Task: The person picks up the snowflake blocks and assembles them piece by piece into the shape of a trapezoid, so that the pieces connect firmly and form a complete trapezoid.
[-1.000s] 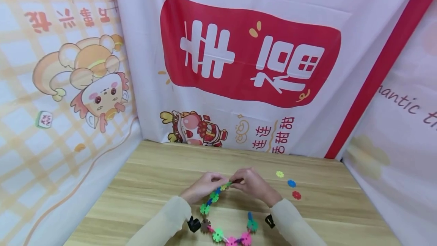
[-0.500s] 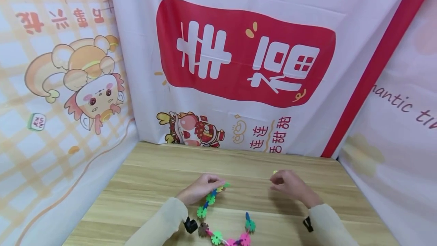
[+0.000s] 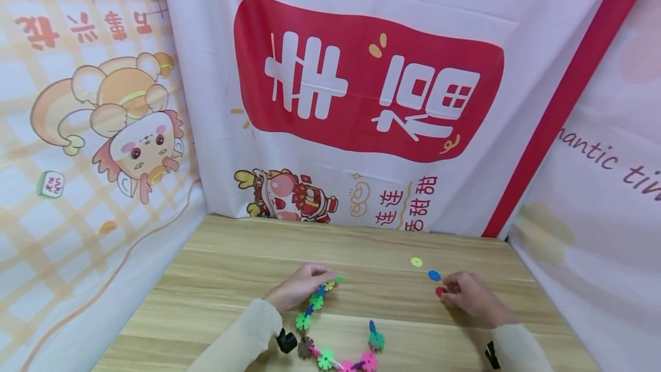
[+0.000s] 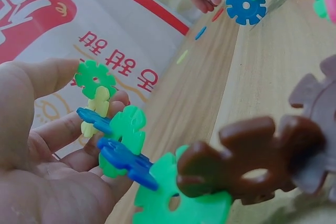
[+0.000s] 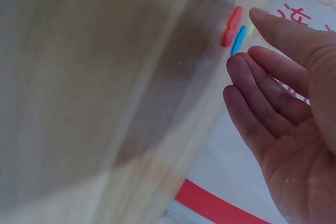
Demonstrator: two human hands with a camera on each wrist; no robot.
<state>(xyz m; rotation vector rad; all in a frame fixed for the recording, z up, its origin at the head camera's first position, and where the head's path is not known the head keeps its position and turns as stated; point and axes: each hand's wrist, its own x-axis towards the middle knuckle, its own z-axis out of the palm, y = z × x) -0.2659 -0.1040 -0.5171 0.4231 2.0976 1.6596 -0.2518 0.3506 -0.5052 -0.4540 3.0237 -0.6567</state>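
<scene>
A chain of interlocked plastic snowflake pieces (image 3: 316, 301) curves across the wooden table (image 3: 232, 268). It has green, blue, yellow, brown and pink links. My left hand (image 3: 321, 279) pinches its upper end, thumb against a green piece (image 4: 94, 77) and a yellow one (image 4: 97, 109). A brown link (image 4: 252, 156) hangs close to the left wrist camera. My right hand (image 3: 448, 291) lies to the right with straight fingers (image 5: 262, 103). Its fingertips are at a loose red piece (image 3: 440, 290) (image 5: 231, 26) and hold nothing.
A loose blue piece (image 3: 434, 275) and a yellow piece (image 3: 416, 262) lie just beyond the red one. The chain's free end (image 3: 375, 338) rests near the front edge. Printed cloth banners (image 3: 361, 102) wall the table at the back and both sides.
My right hand let go of the chain's upper end and moved right and slightly nearer, down to the loose red piece. The left hand kept its hold on the chain.
</scene>
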